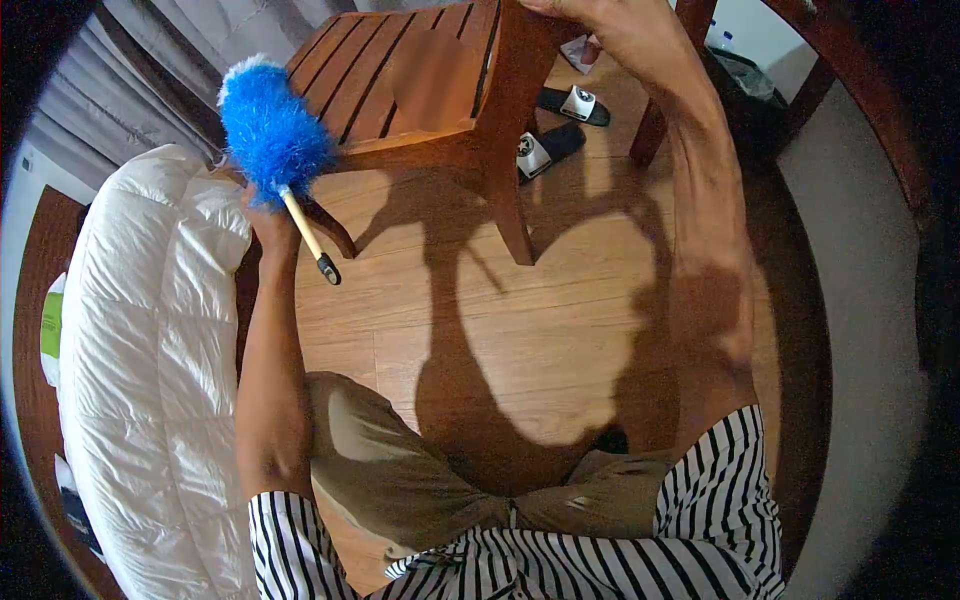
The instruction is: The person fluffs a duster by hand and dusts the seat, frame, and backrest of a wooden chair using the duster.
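Observation:
A slatted wooden chair [420,150] stands tilted on the floor ahead of me. My right hand [585,12] grips its upright part at the top edge of the view, partly cut off by the frame. A blue fluffy duster [268,130] with a white tip lies across the chair's left side, its pale handle [303,222] pointing down toward me and ending in a black cap. Just behind the duster's lower end is my left hand [262,205]; the blue fibres hide its fingers, so its hold cannot be made out.
A white quilt [150,350] on a bed runs down the left, with grey curtains [150,90] behind. Black-and-white slippers [550,150] lie beyond the chair. At the upper right are a lined bin [745,80] and dark wooden furniture [850,60].

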Tool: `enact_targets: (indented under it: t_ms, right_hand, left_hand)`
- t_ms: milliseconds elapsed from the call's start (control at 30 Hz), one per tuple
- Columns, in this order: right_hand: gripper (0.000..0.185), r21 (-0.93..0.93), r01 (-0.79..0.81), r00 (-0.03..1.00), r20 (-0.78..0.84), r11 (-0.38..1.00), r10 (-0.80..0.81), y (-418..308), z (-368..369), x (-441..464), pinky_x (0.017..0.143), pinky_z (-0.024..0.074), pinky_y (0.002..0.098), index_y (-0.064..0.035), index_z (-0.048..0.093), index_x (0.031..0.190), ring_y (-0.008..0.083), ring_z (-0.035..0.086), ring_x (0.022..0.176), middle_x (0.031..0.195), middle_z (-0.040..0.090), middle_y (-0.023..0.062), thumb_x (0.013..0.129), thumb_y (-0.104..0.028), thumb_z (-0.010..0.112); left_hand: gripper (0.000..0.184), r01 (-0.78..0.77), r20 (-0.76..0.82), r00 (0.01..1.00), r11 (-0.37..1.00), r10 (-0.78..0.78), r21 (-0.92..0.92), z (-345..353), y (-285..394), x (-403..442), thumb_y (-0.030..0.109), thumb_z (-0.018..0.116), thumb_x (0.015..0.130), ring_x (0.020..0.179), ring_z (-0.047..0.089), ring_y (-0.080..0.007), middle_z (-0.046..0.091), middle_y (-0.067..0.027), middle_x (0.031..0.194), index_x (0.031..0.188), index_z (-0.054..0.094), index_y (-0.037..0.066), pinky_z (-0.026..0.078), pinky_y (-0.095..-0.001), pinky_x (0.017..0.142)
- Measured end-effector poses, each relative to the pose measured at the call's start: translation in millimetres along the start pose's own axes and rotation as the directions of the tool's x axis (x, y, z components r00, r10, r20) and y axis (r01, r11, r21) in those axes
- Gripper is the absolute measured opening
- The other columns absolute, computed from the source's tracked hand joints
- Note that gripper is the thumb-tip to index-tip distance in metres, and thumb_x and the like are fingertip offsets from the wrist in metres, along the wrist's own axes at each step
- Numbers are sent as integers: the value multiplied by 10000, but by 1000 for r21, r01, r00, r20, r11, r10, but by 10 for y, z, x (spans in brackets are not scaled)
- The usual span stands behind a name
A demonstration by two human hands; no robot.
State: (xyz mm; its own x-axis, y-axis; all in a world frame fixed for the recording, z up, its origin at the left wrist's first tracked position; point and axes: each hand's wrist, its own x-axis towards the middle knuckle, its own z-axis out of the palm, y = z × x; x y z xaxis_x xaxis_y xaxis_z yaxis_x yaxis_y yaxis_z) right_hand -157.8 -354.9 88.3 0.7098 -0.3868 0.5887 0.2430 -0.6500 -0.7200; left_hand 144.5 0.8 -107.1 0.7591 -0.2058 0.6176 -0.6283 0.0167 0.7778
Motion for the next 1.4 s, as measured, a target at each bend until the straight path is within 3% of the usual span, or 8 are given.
enact_targets:
  t_ms: [367,433,667,800,900,1000,1100,1400]
  right_hand:
    - [471,-233,-155,984,54,960,172,-441,65,-107,578,498,380,52,688,972,202,614,657,819,684,132,836,-375,832]
    - [447,-190,-278,952,78,942,296,-801,138,-134,567,477,394,37,684,919,202,589,638,767,652,108,823,-372,837]
    - [482,-335,-173,967,123,926,225,-1051,166,-342,584,455,416,65,654,810,220,559,641,669,560,80,795,-382,833]
    - [517,-382,-183,955,151,906,257,-1158,174,-324,589,462,432,79,647,799,229,566,647,677,574,115,797,-401,840]
    - [508,-494,-73,991,-130,866,9,-877,486,-329,537,445,421,71,635,756,222,558,601,661,578,126,809,-391,839]
    - [490,-454,-137,976,90,881,199,-1210,252,-242,492,409,421,39,597,685,203,513,554,630,542,102,823,-370,829]
    - [495,-420,-169,903,297,892,311,-1275,102,-200,492,378,436,4,548,634,186,452,544,606,478,63,832,-360,818]
    - [508,-338,-7,994,100,941,44,-1028,365,-387,566,397,428,36,552,704,192,448,634,680,474,88,842,-383,804]
  left_hand:
    - [219,-171,-99,976,965,193,197,123,68,-36,164,644,936,712,510,-122,626,-3,748,814,660,-18,439,-337,616]
    - [207,-60,-176,984,947,4,-314,25,-203,48,188,656,944,747,567,-142,642,-30,797,873,648,-7,474,-363,628]
    - [132,-42,-329,942,996,64,74,115,-301,55,143,640,940,743,612,-207,646,-83,797,941,630,12,509,-396,637]
    - [85,-22,-207,975,961,81,274,390,103,15,105,622,939,726,612,-205,642,-80,777,941,625,20,515,-387,628]
    - [51,-24,-58,997,897,55,442,614,550,-258,76,608,937,713,611,-204,638,-78,762,941,621,26,519,-380,622]
    - [28,-29,70,997,822,-13,569,787,883,-486,47,594,936,700,610,-202,635,-75,747,941,618,33,523,-372,616]
    - [56,-10,135,989,884,-60,467,816,828,-568,5,560,928,657,612,-203,612,-76,648,948,611,15,509,-369,573]
    - [178,-28,66,998,891,-2,453,781,1028,-707,35,553,934,849,613,-290,649,-147,966,1092,600,-33,510,-449,761]
